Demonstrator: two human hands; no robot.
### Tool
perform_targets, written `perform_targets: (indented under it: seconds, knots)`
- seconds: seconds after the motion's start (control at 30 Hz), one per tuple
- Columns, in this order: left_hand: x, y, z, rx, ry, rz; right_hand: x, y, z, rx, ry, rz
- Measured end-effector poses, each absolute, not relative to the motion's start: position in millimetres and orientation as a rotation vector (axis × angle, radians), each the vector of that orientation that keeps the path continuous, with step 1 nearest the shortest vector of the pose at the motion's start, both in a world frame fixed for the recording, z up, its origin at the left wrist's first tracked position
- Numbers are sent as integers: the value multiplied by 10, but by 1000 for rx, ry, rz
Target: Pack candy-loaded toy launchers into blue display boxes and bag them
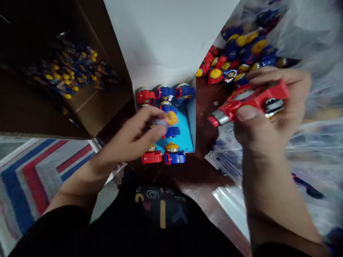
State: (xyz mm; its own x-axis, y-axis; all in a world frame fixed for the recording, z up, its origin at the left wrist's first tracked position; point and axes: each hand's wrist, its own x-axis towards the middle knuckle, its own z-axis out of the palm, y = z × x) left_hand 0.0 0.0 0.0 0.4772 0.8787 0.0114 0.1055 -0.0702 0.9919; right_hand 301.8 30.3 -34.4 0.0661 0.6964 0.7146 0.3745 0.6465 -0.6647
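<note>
My right hand [273, 103] is closed around a red plastic toy [248, 98] with a silver band near its tip, raised to the right of the display box. Over the box, my left hand [142, 132] pinches a small yellow-topped toy piece [170, 117], smeared by motion. Beneath it, the white box with a bright blue floor [184, 121] holds red and blue toys in rows. At its near edge sit a red toy [151, 157] and a blue toy [174, 153], each with a yellow and silver top. My left hand hides part of the middle rows.
A deep cardboard box [88, 110] on the left contains many small yellow and blue pieces [66, 76]. At the upper right lies a heap of red, blue and yellow toys [241, 50] beside clear plastic bags [308, 43]. A striped rug [40, 171] is at lower left.
</note>
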Motion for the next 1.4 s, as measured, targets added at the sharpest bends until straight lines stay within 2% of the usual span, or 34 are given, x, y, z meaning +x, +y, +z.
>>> perform_targets:
  seconds: [0.17, 0.43, 0.53, 0.67, 0.87, 0.93, 1.07, 1.17, 1.27, 1.4]
  knots:
    - [380, -91, -25, 1471, 768, 637, 2667, 62, -185, -825, -1580, 251]
    - [368, -103, -279, 2401, 654, 1064, 2528, -288, -100, -883, -1393, 432]
    - [347, -63, -317, 2574, 660, 1121, 2573, -396, -67, -1041, -1451, 522]
    - [366, -79, -202, 2278, 637, 948, 2645, -424, -2, -1207, -1694, 605]
    - [448, -302, 22, 1070, 507, 416, 2589, -344, 10, -1171, -1786, 652]
    - [452, -326, 19, 1067, 523, 391, 2565, -363, -23, -1168, -1758, 667]
    - [439, -270, -65, 1827, 869, 753, 2576, -439, -108, -1187, -1646, 666]
    - [392, -187, -53, 2142, 993, 765, 2700, -456, -134, -1193, -1611, 681]
    - [323, -112, 59, 1855, 949, 544, 2924, -431, -113, -1023, -1851, 662]
    - [318, -108, 166, 1207, 701, 223, 3195, -488, -60, -794, -2170, 295]
